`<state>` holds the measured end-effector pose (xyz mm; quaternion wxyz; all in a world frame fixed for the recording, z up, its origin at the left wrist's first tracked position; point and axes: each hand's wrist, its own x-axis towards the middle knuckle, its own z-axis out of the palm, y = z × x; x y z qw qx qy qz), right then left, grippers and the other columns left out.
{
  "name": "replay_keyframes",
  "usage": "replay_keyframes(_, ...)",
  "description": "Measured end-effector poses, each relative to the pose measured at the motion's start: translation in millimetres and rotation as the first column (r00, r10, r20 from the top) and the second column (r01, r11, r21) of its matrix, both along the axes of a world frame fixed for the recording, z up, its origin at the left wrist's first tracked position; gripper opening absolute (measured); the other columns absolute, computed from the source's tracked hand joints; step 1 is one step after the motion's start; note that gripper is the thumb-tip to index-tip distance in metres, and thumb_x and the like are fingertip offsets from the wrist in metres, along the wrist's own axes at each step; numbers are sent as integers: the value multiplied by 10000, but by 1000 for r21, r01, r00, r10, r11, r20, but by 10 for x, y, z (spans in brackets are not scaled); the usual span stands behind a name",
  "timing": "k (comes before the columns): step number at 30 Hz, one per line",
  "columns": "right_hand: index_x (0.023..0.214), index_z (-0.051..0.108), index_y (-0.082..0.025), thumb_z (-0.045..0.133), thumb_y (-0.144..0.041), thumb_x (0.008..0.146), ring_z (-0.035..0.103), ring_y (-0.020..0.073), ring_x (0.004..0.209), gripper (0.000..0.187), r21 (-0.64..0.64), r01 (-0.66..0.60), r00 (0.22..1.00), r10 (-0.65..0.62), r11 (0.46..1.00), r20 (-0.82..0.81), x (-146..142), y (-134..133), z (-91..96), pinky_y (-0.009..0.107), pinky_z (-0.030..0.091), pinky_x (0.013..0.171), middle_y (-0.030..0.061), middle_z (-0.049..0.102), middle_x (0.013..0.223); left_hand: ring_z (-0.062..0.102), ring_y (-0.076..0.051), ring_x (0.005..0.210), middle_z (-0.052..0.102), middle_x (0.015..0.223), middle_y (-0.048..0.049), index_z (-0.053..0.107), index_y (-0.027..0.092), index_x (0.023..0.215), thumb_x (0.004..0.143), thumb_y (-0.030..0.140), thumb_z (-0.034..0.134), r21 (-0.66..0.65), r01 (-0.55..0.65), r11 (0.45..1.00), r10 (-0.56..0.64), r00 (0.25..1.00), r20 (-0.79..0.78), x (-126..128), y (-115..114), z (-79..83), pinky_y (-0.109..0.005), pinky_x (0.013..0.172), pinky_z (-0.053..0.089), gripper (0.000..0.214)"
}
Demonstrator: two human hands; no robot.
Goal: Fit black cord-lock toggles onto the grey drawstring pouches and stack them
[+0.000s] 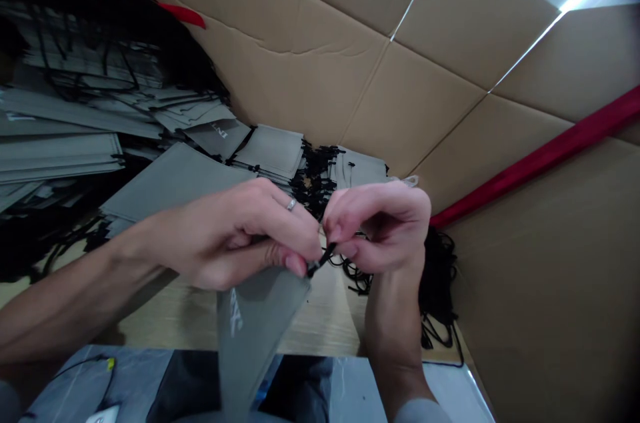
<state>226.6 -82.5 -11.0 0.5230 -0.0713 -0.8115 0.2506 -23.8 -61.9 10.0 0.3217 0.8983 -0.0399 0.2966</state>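
The upper corner of a gray pouch-like piece [250,336] is pinched between thumb and fingers of the left hand [255,216], apparently so that the corner is steadied while the rest is allowed to hang below that hand. A short black cord [323,259] at the corner is gripped by the closed fingertips of the right hand [400,229]; it is drawn slantwise between the two hands, which are brought nearly together, probably because so little cord is offered to grasp. Whether it is knotted there cannot be told. Beyond and to the left of the left hand, gray pieces [60,153] are piled, and smaller stacks [270,148] are set just past both hands, seemingly to be within reach. Black cords [437,269] are heaped beside the right wrist, on the tabletop [325,329] beneath the hands
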Motion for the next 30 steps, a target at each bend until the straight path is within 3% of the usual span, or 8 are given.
replay_keyframes(3, 1107, 808, -234, 845, -250, 1002, 785, 178, 787, 113, -3, 195, 974, -194, 981, 114, 80, -97, 102, 325, 665, 696, 37, 835, 936, 477, -128, 575, 559, 661, 38, 629, 231, 877, 1124, 170, 575, 138, -214, 967, 215, 977, 6, -39, 11, 51, -274, 589, 401, 260)
replay_keyframes(6, 1187, 793, -204, 827, -233, 1029, 794, 166, 844, 165, 139, 356, 874, -381, 924, 301, 107, -221, 219, 296, 660, 761, 51, 852, 1010, 483, -112, 592, 576, 674, 48, 662, 222, 900, 1119, 187, 603, 164, -287, 944, 289, 957, 12, -59, 8, 91, -245, 579, 385, 229)
replay_keyframes(11, 1051, 764, -182, 728, -215, 1126, 714, 126, 757, 90, 330, 452, 736, -555, 829, 387, 35, -311, 277, 250, 581, 697, 26, 806, 906, 481, -100, 626, 551, 692, 28, 597, 189, 747, 1109, 249, 536, 5, -449, 893, 449, 893, 1, 45, -22, 45, -243, 573, 381, 372)
replay_keyframes(16, 1041, 735, -199, 688, -261, 1150, 694, 136, 745, 134, 374, 471, 723, -593, 798, 354, -99, -309, 200, 273, 571, 684, 15, 785, 877, 321, -94, 549, 339, 583, 38, 415, 199, 612, 1124, 377, 479, -215, -661, 719, 676, 737, -5, 238, 6, -113, -300, 497, 236, 546)
replay_keyframes(19, 1016, 727, -193, 675, -260, 1138, 669, 143, 726, 148, 429, 504, 668, -654, 749, 355, -166, -314, 166, 296, 551, 674, 19, 780, 859, 310, -99, 571, 328, 599, 42, 412, 207, 626, 1136, 445, 519, -228, -693, 684, 725, 681, 103, 285, 62, -166, -299, 509, 233, 573)
replay_keyframes(23, 839, 675, -200, 594, -183, 1102, 600, 157, 673, 276, 572, 546, 526, -782, 612, 335, -229, -313, 148, 345, 503, 658, 4, 682, 727, 284, -81, 491, 341, 543, 98, 518, 229, 773, 1140, 547, 618, -205, -724, 659, 751, 615, 241, 290, 100, -219, -302, 475, 203, 496)
replay_keyframes(26, 753, 614, -227, 555, -170, 1088, 549, 159, 639, 345, 629, 569, 463, -839, 530, 287, -288, -317, 134, 367, 452, 613, -3, 633, 678, 261, -59, 401, 383, 500, 162, 531, 256, 1014, 1141, 530, 652, -200, -743, 639, 761, 572, 306, 325, 101, -295, -281, 459, 206, 325)
replay_keyframes(30, 722, 612, -229, 513, -132, 1063, 545, 165, 616, 367, 688, 580, 417, -885, 435, 208, -398, -321, 80, 382, 416, 573, 4, 616, 651, 332, -63, 408, 435, 529, 160, 483, 272, 1070, 1173, 439, 607, -146, -789, 597, 775, 521, 359, 397, 141, -412, -269, 485, 239, 232)
